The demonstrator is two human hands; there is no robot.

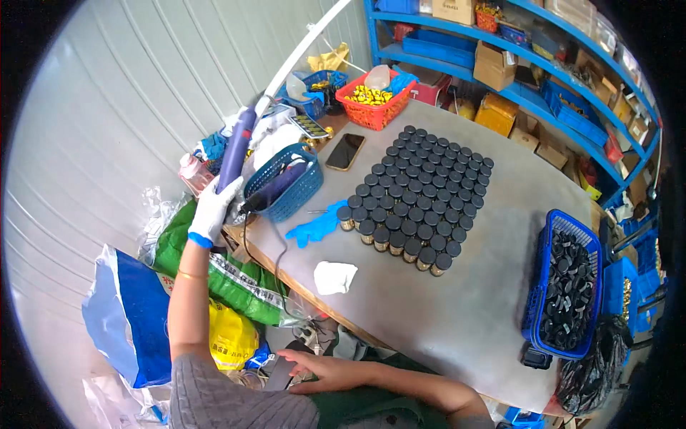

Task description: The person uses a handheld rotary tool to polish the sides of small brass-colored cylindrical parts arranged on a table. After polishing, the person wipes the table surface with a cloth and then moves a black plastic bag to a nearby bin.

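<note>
From my end, going left to right: left hand (pixel 212 212) at 9 o'clock, white-gloved, forearm raised nearly straight from the lower edge, fingers wrapped round the lower end of a purple tool (pixel 238 146). Tool tilts toward 1 o'clock; a white bar (pixel 296 61) runs on from its top, can't tell if joined. Just beside it, a teal basket (pixel 289 194) at 10 o'clock. Right hand (pixel 325 373) bare, at 6 o'clock below the table edge; its forearm comes in from 5 o'clock, fingers loosely parted, nothing gripped that I see. Blue glove (pixel 318 227) and white cloth (pixel 334 277) lie on the table (pixel 493 300), phone (pixel 345 151) toward 12. Black-lidded jars (pixel 429 187) stand packed in rows at 2 o'clock; blue crate (pixel 537 286) of black parts (pixel 569 279) near 4.
</note>
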